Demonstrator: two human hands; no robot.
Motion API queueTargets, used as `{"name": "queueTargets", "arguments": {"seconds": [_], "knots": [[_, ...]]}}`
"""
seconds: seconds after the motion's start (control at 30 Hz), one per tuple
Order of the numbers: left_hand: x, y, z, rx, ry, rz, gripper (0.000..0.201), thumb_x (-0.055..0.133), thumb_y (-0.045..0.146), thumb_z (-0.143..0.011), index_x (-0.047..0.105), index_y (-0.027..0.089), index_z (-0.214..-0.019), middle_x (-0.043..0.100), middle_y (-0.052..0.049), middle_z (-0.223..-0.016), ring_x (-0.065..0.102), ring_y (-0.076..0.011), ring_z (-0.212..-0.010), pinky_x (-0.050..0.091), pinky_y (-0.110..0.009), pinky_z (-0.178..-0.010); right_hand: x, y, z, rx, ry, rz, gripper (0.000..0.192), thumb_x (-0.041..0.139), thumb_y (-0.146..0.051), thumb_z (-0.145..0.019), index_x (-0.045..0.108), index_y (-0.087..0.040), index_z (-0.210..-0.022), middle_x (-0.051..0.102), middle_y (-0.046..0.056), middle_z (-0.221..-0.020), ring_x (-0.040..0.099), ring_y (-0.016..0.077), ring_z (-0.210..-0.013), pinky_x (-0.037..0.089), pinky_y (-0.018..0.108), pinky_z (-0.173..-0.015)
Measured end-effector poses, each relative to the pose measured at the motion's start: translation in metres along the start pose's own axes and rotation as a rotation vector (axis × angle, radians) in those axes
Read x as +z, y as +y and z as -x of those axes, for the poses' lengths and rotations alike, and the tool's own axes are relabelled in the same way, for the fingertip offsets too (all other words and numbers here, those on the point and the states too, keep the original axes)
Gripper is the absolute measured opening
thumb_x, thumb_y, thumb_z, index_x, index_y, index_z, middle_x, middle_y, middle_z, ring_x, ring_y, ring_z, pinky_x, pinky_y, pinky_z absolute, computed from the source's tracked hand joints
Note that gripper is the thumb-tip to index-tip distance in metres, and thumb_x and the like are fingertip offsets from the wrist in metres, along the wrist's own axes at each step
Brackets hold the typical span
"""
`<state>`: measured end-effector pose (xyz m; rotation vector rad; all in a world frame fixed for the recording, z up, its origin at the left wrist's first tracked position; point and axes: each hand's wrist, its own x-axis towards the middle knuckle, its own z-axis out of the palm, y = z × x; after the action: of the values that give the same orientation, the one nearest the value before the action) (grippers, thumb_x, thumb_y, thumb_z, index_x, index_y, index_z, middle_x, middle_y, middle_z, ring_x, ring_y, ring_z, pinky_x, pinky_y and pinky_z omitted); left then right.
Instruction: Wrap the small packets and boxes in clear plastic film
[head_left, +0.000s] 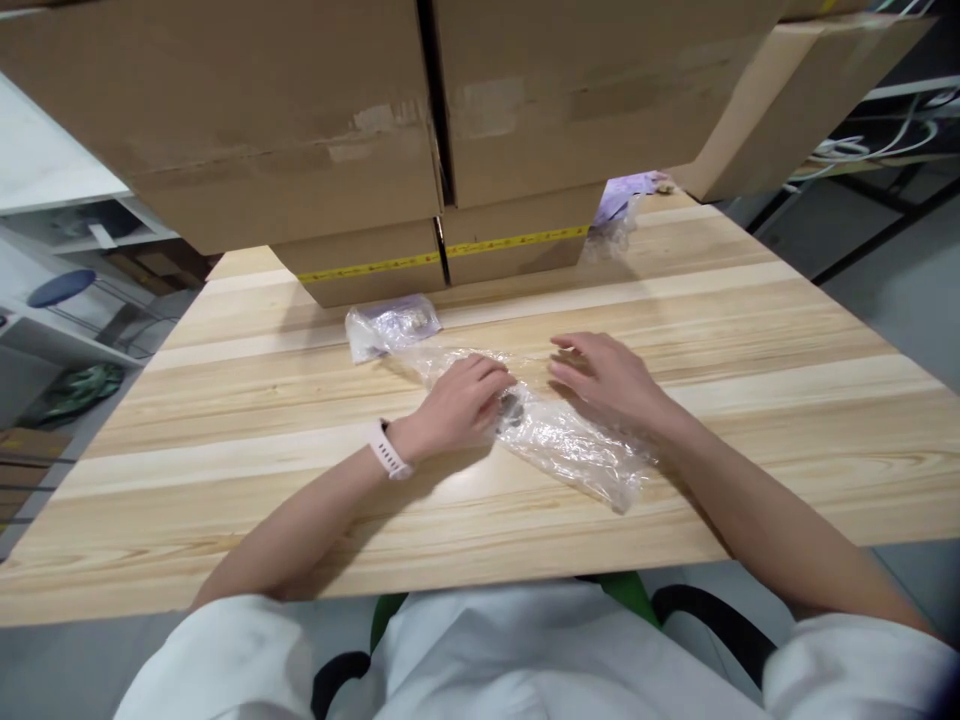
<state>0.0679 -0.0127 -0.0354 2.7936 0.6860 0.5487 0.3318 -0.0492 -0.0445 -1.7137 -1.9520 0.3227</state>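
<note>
A crumpled sheet of clear plastic wrap (577,445) stretches across the wooden table in front of me. On it is a small dark grey object (511,409), whose kind I cannot make out, right beside the fingertips of my left hand (466,398). Those fingers are curled down onto the wrap and partly hide it. My right hand (611,378) hovers at the wrap's right side, thumb and fingers apart, holding nothing. Behind my left hand lies a clear plastic packet (394,325) with something purple in it.
Large cardboard boxes (247,120) with yellow tape stand stacked at the back of the table (750,350). Another purple packet (622,200) lies at the back right, near a tilted carton (780,110). A blue stool (64,288) and shelves are on the left.
</note>
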Motion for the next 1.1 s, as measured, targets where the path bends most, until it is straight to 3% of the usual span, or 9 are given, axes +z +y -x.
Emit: {"name": "queueTargets", "arguments": {"seconds": [0.1,0.17,0.33,0.47,0.53,0.7,0.8,1.0,1.1], "knots": [[-0.006,-0.013,-0.023,0.004,-0.237,-0.043,0.028,0.057,0.019,-0.097,0.065,0.017,-0.124,0.073,-0.011,-0.117,0.065,-0.0266,-0.107,0.047,-0.046,-0.100,0.016,-0.009,-0.003,0.018,-0.056,-0.010,0.032,0.063,-0.037,-0.094,0.070,-0.022,-0.121,0.073,0.011,-0.113,0.067,0.0290,-0.102,0.051,0.042,-0.085],[-0.010,-0.016,-0.028,-0.005,-0.316,-0.049,0.036,0.060,0.018,-0.094,0.063,0.019,-0.130,0.074,-0.009,-0.114,0.065,-0.0270,-0.105,0.046,-0.046,-0.100,0.019,-0.010,-0.003,0.053,-0.108,-0.065,0.021,0.063,-0.033,-0.093,0.074,-0.022,-0.107,0.075,0.006,-0.100,0.067,0.0237,-0.089,0.048,0.035,-0.076],[-0.021,-0.009,-0.011,-0.012,-0.207,-0.065,0.052,0.062,0.009,-0.088,0.057,0.021,-0.139,0.069,-0.008,-0.111,0.060,-0.0271,-0.106,0.046,-0.041,-0.091,0.013,-0.007,-0.003,0.122,-0.182,-0.175,0.018,0.063,-0.036,-0.091,0.075,-0.022,-0.088,0.074,0.000,-0.082,0.064,0.0180,-0.075,0.038,0.028,-0.066],[-0.031,0.006,0.014,0.032,-0.102,-0.051,0.025,0.054,0.007,-0.094,0.065,0.022,-0.111,0.065,-0.005,-0.095,0.056,-0.0219,-0.088,0.044,-0.035,-0.075,0.013,-0.008,-0.001,0.136,-0.173,-0.157,0.019,0.063,-0.036,-0.090,0.075,-0.023,-0.084,0.074,0.000,-0.080,0.062,0.0174,-0.073,0.036,0.028,-0.064],[-0.034,0.015,0.029,0.062,-0.085,-0.029,0.023,0.049,0.004,-0.094,0.064,0.021,-0.099,0.063,-0.004,-0.088,0.053,-0.0199,-0.081,0.040,-0.033,-0.069,0.012,-0.007,0.000,0.147,-0.163,-0.146,0.019,0.062,-0.035,-0.090,0.074,-0.023,-0.082,0.073,0.001,-0.078,0.062,0.0175,-0.071,0.036,0.028,-0.064],[-0.028,0.034,0.066,0.047,-0.133,0.028,0.028,0.048,-0.001,-0.088,0.059,0.021,-0.100,0.062,-0.004,-0.089,0.052,-0.0196,-0.081,0.041,-0.035,-0.073,-0.001,0.003,0.003,0.213,-0.143,-0.117,0.020,0.061,-0.034,-0.089,0.073,-0.022,-0.079,0.073,0.003,-0.076,0.062,0.0194,-0.069,0.036,0.030,-0.062],[-0.031,0.040,0.074,0.010,-0.175,0.136,0.029,0.050,0.002,-0.089,0.060,0.022,-0.107,0.065,-0.004,-0.096,0.056,-0.0209,-0.088,0.047,-0.038,-0.079,-0.009,0.013,0.004,0.252,-0.176,-0.096,0.019,0.062,-0.036,-0.088,0.072,-0.022,-0.079,0.073,0.004,-0.076,0.062,0.0204,-0.068,0.035,0.031,-0.060],[-0.045,0.023,0.038,-0.032,-0.086,0.202,0.021,0.049,0.018,-0.102,0.065,0.022,-0.115,0.067,-0.010,-0.120,0.060,-0.0239,-0.112,0.051,-0.042,-0.094,-0.008,0.021,0.003,0.206,-0.106,0.097,0.019,0.058,-0.034,-0.091,0.070,-0.022,-0.083,0.074,0.006,-0.080,0.062,0.0233,-0.071,0.033,0.032,-0.061],[-0.042,0.009,0.010,-0.032,-0.309,0.110,0.031,0.063,0.034,-0.098,0.064,0.019,-0.126,0.064,-0.014,-0.132,0.057,-0.0295,-0.121,0.044,-0.046,-0.104,-0.006,0.021,0.002,0.223,-0.102,0.087,0.018,0.057,-0.034,-0.092,0.069,-0.022,-0.084,0.075,0.006,-0.083,0.062,0.0232,-0.073,0.035,0.032,-0.063]]}}
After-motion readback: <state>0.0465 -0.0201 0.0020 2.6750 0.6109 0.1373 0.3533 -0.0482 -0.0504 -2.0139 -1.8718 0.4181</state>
